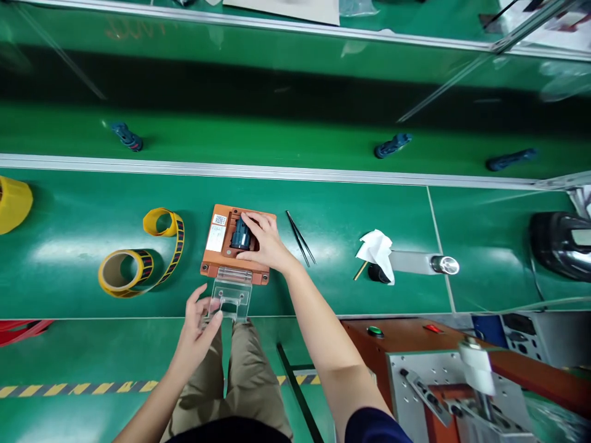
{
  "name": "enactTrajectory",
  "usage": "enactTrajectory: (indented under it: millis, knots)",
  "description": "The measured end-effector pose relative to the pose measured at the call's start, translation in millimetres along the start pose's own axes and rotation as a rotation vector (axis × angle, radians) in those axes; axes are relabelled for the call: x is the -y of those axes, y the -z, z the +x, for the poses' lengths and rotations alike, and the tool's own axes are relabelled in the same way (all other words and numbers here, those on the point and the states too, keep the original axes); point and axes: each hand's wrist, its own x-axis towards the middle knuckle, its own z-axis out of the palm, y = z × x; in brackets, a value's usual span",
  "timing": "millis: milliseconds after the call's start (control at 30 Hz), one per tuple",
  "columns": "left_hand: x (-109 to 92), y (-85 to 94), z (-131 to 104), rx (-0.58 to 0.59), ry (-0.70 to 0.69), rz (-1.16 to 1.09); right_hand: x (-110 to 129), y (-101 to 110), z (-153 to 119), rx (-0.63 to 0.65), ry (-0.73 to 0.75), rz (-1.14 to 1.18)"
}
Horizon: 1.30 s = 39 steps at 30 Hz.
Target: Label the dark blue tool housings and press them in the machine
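An orange-brown fixture block with a QR-code label lies on the green bench in front of me. A dark blue cylindrical part sits in its recess. My right hand holds this part, fingers at its far end and thumb near its close end. From the fixture's near side a clear hinged lid swings out open over the bench edge. My left hand is closed at the lid's left side, thumb in front and fingers partly seen through the plastic. Black tweezers lie right of the fixture.
Left of the fixture, a roll of labels unwinds into a smaller yellow coil. A white wipe lies to the right. Several dark blue tools, one at the left, rest on the green strip behind the rail. A machine stands lower right.
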Motion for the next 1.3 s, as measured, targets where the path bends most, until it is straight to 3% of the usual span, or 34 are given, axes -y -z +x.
enactTrajectory:
  millis: [67,133,233,300,467,567,633,733,867,900,967,1033,1133,1300]
  knots:
    - [-7,9.1,-3,0.018,-0.047,-0.051,-1,2,-11,-0.060,0.023,-0.059]
    - [-20,17.6,-1,0.083,-0.064,-0.142,-5,4,-28,-0.243,-0.019,-0.105]
    - [-49,22.0,15,0.218,0.002,-0.376,-22,9,-62,-0.613,-0.274,-0.216]
    - [-70,17.5,32,0.278,0.055,-0.482,-39,10,-85,-0.742,-0.456,-0.321]
    - [-107,-5.1,84,0.308,0.179,-0.428,-73,-2,-115,-0.710,-0.570,-0.469]
    - [-115,-10.4,107,0.334,0.253,-0.381,-80,-14,-120,-0.757,-0.601,-0.471]
    - [-114,-4.0,112,0.320,0.200,-0.305,-80,-20,-122,-0.789,-0.616,-0.438]
    - [-98,29.3,104,0.156,-0.063,0.015,-75,-24,-126,-0.852,-0.633,-0.370]
    - [-57,113.8,77,-0.320,-0.432,0.662,-73,-28,-130,-1.048,-0.691,-0.184]
    - [-46,136.1,70,-0.363,-0.456,0.777,-74,-29,-130,-1.104,-0.683,-0.120]
    - [-26,174.1,60,-0.309,-0.471,0.953,-75,-32,-127,-1.194,-0.640,-0.011]
    - [-12,198.6,55,-0.266,-0.492,1.074,-75,-33,-124,-1.246,-0.617,0.047]
    - [-3,209.9,58,-0.260,-0.523,1.159,-72,-31,-117,-1.323,-0.631,0.095]
    - [-19,189.4,86,-0.389,-0.593,1.167,-68,-26,-112,-1.468,-0.587,0.199]
